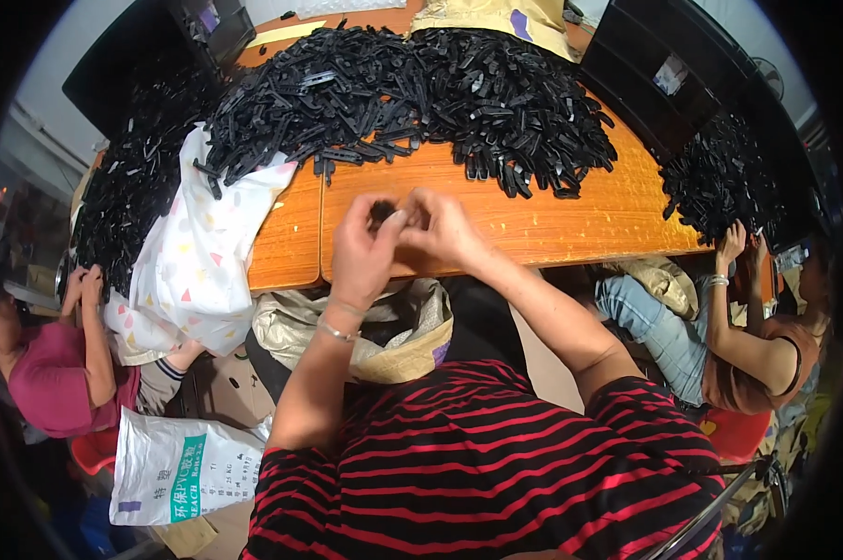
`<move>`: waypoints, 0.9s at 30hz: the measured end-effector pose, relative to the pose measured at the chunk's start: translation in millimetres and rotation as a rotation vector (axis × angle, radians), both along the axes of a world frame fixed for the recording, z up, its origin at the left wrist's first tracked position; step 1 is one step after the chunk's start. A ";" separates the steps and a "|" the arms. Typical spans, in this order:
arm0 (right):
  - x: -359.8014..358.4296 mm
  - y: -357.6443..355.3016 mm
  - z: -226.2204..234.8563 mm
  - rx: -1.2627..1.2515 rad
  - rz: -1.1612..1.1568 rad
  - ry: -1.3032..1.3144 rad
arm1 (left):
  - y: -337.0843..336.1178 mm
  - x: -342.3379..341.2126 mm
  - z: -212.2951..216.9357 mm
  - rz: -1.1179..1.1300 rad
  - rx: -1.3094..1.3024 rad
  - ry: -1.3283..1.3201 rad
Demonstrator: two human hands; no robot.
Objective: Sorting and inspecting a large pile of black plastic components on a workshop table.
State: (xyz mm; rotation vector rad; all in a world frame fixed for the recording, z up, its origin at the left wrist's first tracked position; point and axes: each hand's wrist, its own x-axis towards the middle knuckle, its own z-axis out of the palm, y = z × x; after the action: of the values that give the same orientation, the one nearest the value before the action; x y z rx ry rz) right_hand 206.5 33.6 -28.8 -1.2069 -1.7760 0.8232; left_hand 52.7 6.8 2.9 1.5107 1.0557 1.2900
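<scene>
Over the front edge of the wooden table, my left hand point(363, 245) and my right hand point(443, 229) meet with fingertips close together. A small black plastic piece point(381, 212) shows between the curled fingers and thumb of my left hand; its exact shape is hidden. My right hand's fingers are bent in a pinch, and what they hold, if anything, cannot be made out. Beyond both hands lies a broad heap of slim black plastic pieces point(347, 103). An open woven sack point(398, 359) sits below my hands, at my lap.
A patterned white cloth point(197, 261) drapes over the table's left side. Dark screens or panels point(668, 75) stand at the back. People sit to the left point(62, 373) and right point(757, 364), hands at other black heaps. A white printed sack point(183, 467) lies lower left.
</scene>
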 end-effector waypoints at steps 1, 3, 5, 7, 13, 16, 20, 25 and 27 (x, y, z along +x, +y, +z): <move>2.2 -15.2 26.8 -0.037 0.120 -0.143 | -4.5 -10.8 -2.3 -0.004 -0.002 -0.001; 15.8 -20.2 32.3 -0.074 0.368 -0.213 | -18.3 -32.3 -5.4 -0.084 -0.159 0.113; 42.1 -18.0 17.0 -0.121 0.216 -0.108 | -34.2 -51.0 -13.7 -0.168 -0.122 0.309; 72.0 -12.2 17.1 0.037 -0.159 -0.284 | -49.0 -61.5 -16.9 -0.221 -0.084 0.508; 119.0 6.4 10.1 0.167 -0.497 -0.695 | -12.6 -70.6 -13.3 0.097 0.066 0.567; 97.2 19.3 16.0 0.166 -0.461 -0.741 | 47.9 -74.0 -17.5 0.318 0.252 0.759; 75.4 33.2 11.0 0.205 -0.391 -0.709 | 106.0 -65.6 -24.4 0.437 0.296 0.870; 63.0 37.3 12.6 0.153 -0.318 -0.651 | 128.2 -42.9 -35.1 0.445 0.210 0.923; 65.8 39.9 10.4 0.122 -0.299 -0.594 | 125.6 -38.5 -37.3 0.460 0.277 0.964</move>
State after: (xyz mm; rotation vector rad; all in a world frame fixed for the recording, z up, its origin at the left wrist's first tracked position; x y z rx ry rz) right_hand 272.3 73.5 -18.3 -1.6992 -1.9892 0.1809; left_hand 14.1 132.4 -34.4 2.2806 1.9798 0.9966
